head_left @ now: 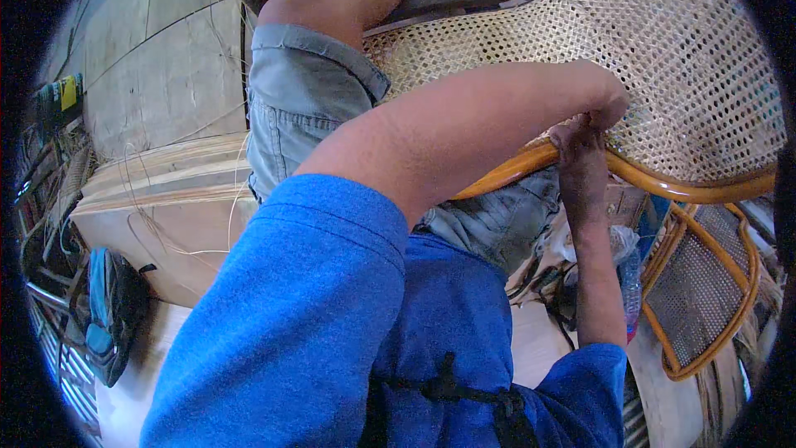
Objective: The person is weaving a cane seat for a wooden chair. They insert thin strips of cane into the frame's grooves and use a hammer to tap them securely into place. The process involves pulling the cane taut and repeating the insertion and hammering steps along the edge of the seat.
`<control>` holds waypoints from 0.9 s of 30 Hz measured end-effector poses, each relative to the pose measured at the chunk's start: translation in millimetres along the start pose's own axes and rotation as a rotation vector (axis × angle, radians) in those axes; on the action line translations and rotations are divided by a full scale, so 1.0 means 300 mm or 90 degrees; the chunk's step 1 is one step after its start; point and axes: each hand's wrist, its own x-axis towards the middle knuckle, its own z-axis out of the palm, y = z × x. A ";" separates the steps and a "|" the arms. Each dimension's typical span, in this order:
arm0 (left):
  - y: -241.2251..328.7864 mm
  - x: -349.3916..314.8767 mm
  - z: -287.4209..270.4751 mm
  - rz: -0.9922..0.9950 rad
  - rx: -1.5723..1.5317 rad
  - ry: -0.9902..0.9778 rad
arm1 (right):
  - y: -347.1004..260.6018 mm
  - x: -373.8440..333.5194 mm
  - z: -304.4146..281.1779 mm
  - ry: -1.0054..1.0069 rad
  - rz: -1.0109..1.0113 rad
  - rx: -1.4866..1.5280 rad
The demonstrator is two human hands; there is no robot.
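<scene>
A large sheet of woven cane webbing (pixel 663 58) fills the upper right, bordered on its near side by a glossy orange-brown rattan rim (pixel 696 191). My left arm crosses in front of me to this rim. There my left hand (pixel 607 99) bends down over the webbing, its fingers curled in and mostly hidden. Just below it, my right hand (pixel 579 134) comes up from the lower right and meets the rim, fingers bent close together. The two hands touch or overlap. Whatever lies between their fingers is too hidden to make out.
A second rattan piece with a mesh panel (pixel 701 290) leans at the right, beside a clear plastic bottle (pixel 632 282). Stacked wooden boards (pixel 166 191) and a dark backpack (pixel 108 315) are on the left. My bent leg (pixel 307 75) rests beside the webbing.
</scene>
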 end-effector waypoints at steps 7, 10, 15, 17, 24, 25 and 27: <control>-0.048 0.005 0.021 0.015 -0.022 0.008 | -0.017 0.042 -0.038 -0.140 0.049 -0.038; -0.051 0.033 0.047 -0.051 -0.092 0.060 | 0.025 0.025 -0.021 -0.152 0.035 -0.042; -0.107 0.027 0.068 0.020 -0.105 0.047 | -0.015 0.019 -0.068 -0.009 0.052 0.027; -0.055 -0.028 0.041 -0.036 -0.085 -0.005 | -0.075 -0.058 -0.136 0.159 0.156 0.112; -0.124 -0.030 0.094 0.051 -0.228 -0.005 | -0.023 -0.561 0.336 0.179 0.613 0.174; -0.114 -0.040 0.096 0.074 -0.153 0.043 | -0.050 -0.557 0.347 0.151 0.664 0.185; -0.101 -0.065 0.098 0.112 -0.184 0.066 | -0.049 -0.535 0.328 0.082 0.674 0.185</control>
